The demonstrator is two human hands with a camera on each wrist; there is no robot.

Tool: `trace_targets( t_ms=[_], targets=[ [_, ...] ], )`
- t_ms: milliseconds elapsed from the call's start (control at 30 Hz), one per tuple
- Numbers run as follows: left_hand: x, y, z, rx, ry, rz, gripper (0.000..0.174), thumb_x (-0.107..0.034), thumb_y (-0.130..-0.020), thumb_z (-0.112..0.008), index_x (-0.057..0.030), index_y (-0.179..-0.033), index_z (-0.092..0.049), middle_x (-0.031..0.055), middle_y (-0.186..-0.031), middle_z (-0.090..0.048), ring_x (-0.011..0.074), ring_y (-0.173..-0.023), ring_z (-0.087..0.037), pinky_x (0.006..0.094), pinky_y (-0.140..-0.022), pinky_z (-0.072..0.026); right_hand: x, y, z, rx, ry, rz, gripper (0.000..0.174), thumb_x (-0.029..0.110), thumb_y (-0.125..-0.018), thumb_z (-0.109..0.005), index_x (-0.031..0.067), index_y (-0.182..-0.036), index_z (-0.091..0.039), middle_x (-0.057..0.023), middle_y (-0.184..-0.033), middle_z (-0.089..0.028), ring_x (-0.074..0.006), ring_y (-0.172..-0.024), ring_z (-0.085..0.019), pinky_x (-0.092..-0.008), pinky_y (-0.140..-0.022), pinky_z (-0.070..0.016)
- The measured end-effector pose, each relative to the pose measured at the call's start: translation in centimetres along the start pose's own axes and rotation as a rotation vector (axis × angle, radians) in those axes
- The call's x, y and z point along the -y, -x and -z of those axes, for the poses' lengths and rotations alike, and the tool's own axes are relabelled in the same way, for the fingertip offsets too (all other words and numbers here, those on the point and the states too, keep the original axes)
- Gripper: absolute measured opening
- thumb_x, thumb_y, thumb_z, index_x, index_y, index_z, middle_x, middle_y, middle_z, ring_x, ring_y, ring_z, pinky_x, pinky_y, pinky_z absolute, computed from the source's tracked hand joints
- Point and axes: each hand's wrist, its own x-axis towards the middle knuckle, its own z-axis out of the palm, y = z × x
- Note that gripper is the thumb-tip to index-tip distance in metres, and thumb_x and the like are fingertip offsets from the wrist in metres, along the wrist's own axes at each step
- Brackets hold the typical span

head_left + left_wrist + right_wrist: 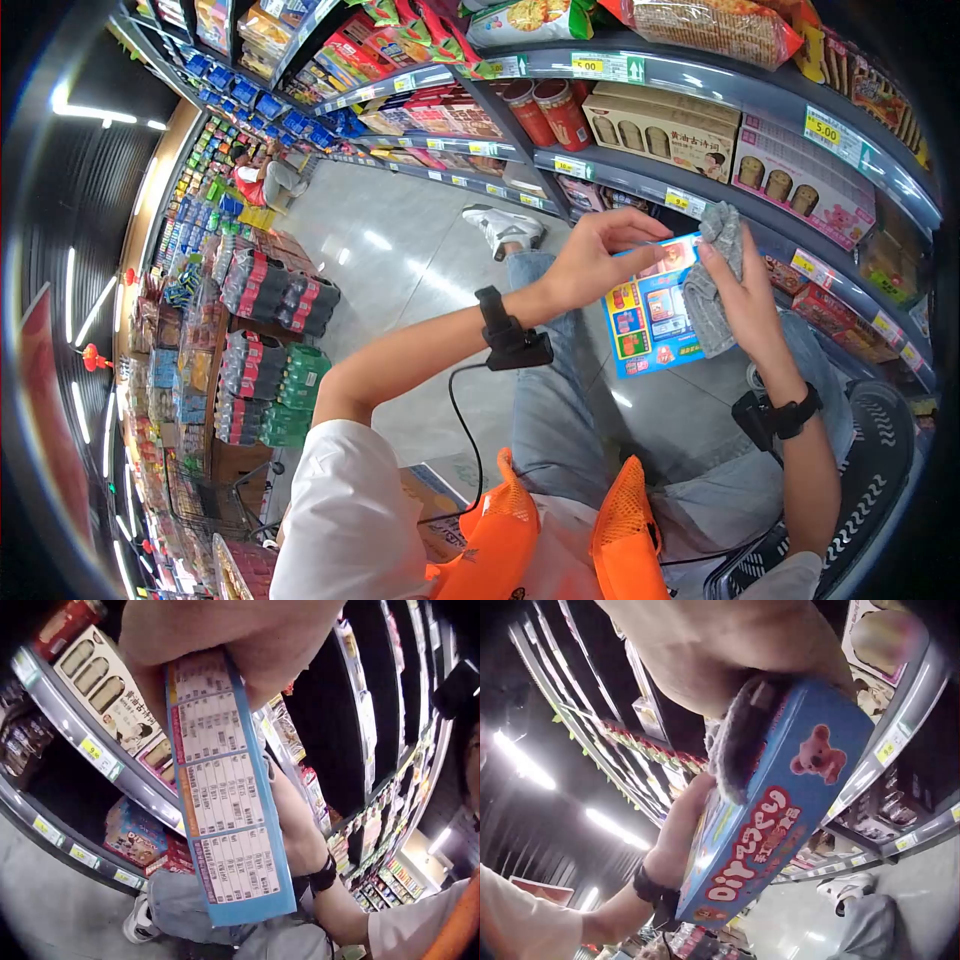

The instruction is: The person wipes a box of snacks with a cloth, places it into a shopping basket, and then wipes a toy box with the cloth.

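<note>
A blue cardboard box (650, 325) with colourful pictures is held up in front of the shelves. My left hand (606, 255) grips its upper left edge, thumb along the picture face. From the right, my right hand (745, 305) holds a crumpled grey cloth (712, 300) against the same face. A side panel of the box (221, 795) with printed tables faces the left wrist camera, beneath the left hand (225, 634). In the right wrist view, another side of the box (780, 802) shows a pink bear, and the cloth (735, 742) lies under the right hand (735, 652).
Shelves (690, 75) with price tags and packaged food curve along the far side and right. Wrapped bottle packs (255, 375) are stacked at the left on the tiled floor (400, 240). Farther back, a person in a red vest (265, 180) sits low by the goods.
</note>
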Motion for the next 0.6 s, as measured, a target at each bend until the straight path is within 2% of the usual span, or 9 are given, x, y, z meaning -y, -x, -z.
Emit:
trace_targets(
  t_ms=[133,233,300,333,400,433,500,533,600],
  targets=[
    [1.0,1.0,-0.1,-0.158,0.253,0.086,0.048,-0.006,-0.090,-0.074,-0.0067,-0.131,-0.050,0.0093,-0.128,-0.065,0.0132,-0.101,-0.068,0.0280,-0.089,-0.0555,0.2,-0.3,-0.3,-0.043,-0.072,0.041,0.049,0.029,-0.101,-0.061,-0.0022,-0.137,-0.050,-0.0145,-0.126,-0.062,-0.0193,-0.116,-0.058,-0.0330,-0.102,-0.0434],
    [1.9,1.0,0.1,-0.154,0.301,0.100,0.051,-0.008,-0.087,-0.077,-0.0086,-0.131,-0.050,0.0097,-0.130,-0.064,0.0129,-0.103,-0.068,0.0296,-0.091,-0.0549,1.1,-0.7,0.1,-0.156,-0.141,0.020,0.046,0.028,-0.101,-0.062,-0.0012,-0.134,-0.053,-0.0113,-0.122,-0.064,-0.0160,-0.111,-0.059,-0.0306,-0.098,-0.0451],
    [1.7,1.5,0.0,-0.096,0.361,0.137,0.054,-0.008,-0.085,-0.080,-0.0053,-0.132,-0.052,0.0090,-0.125,-0.067,0.0125,-0.106,-0.067,0.0307,-0.094,-0.0542,2.0,-0.9,0.2,-0.268,-0.211,-0.034,0.045,0.028,-0.100,-0.063,-0.0010,-0.133,-0.053,-0.0100,-0.121,-0.064,-0.0150,-0.110,-0.060,-0.0296,-0.097,-0.0457],
    [1.8,1.6,-0.2,-0.071,0.381,0.152,0.055,-0.008,-0.085,-0.080,-0.0039,-0.132,-0.053,0.0087,-0.123,-0.068,0.0125,-0.106,-0.067,0.0308,-0.094,-0.0544,1.8,-1.1,0.6,-0.240,-0.213,-0.065,0.046,0.028,-0.100,-0.063,-0.0016,-0.134,-0.052,-0.0088,-0.121,-0.064,-0.0147,-0.109,-0.060,-0.0289,-0.096,-0.0459],
    [1.8,1.8,-0.6,-0.063,0.398,0.169,0.055,-0.006,-0.083,-0.082,0.0014,-0.131,-0.056,0.0073,-0.116,-0.071,0.0135,-0.105,-0.068,0.0310,-0.095,-0.0551,0.4,-1.5,0.8,-0.212,-0.117,-0.014,0.045,0.029,-0.101,-0.062,0.0013,-0.136,-0.054,-0.0108,-0.123,-0.064,-0.0190,-0.115,-0.058,-0.0325,-0.101,-0.0432],
    [1.8,1.9,-0.7,-0.081,0.330,0.106,0.054,-0.006,-0.083,-0.082,0.0016,-0.130,-0.056,0.0074,-0.115,-0.071,0.0133,-0.104,-0.068,0.0310,-0.093,-0.0556,0.1,-1.6,0.7,-0.198,-0.070,0.012,0.045,0.029,-0.101,-0.061,0.0027,-0.136,-0.054,-0.0118,-0.125,-0.063,-0.0211,-0.119,-0.057,-0.0342,-0.103,-0.0418],
    [1.8,2.2,-0.7,-0.113,0.194,-0.018,0.053,-0.004,-0.083,-0.082,0.0020,-0.129,-0.057,0.0076,-0.115,-0.072,0.0131,-0.102,-0.068,0.0311,-0.091,-0.0565,0.4,-1.4,0.8,-0.238,0.416,0.190,0.044,0.029,-0.100,-0.059,0.0066,-0.137,-0.055,-0.0136,-0.130,-0.061,-0.0268,-0.128,-0.051,-0.0412,-0.110,-0.0353],
    [2.0,2.1,-0.6,-0.144,0.109,-0.067,0.051,-0.008,-0.081,-0.083,0.0018,-0.125,-0.058,0.0098,-0.108,-0.073,0.0156,-0.096,-0.070,0.0321,-0.085,-0.0571,0.6,-1.2,0.7,-0.255,0.655,0.278,0.043,0.028,-0.099,-0.058,0.0086,-0.138,-0.056,-0.0144,-0.133,-0.059,-0.0296,-0.133,-0.048,-0.0446,-0.114,-0.0320],
    [2.4,2.0,-0.4,-0.200,-0.065,-0.161,0.049,-0.015,-0.077,-0.086,0.0016,-0.116,-0.062,0.0143,-0.095,-0.075,0.0205,-0.083,-0.074,0.0342,-0.073,-0.0585,1.1,-0.7,0.4,-0.155,0.857,0.380,0.044,0.027,-0.097,-0.058,0.0116,-0.139,-0.057,-0.0145,-0.140,-0.054,-0.0329,-0.138,-0.041,-0.0504,-0.117,-0.0251]
  ],
)
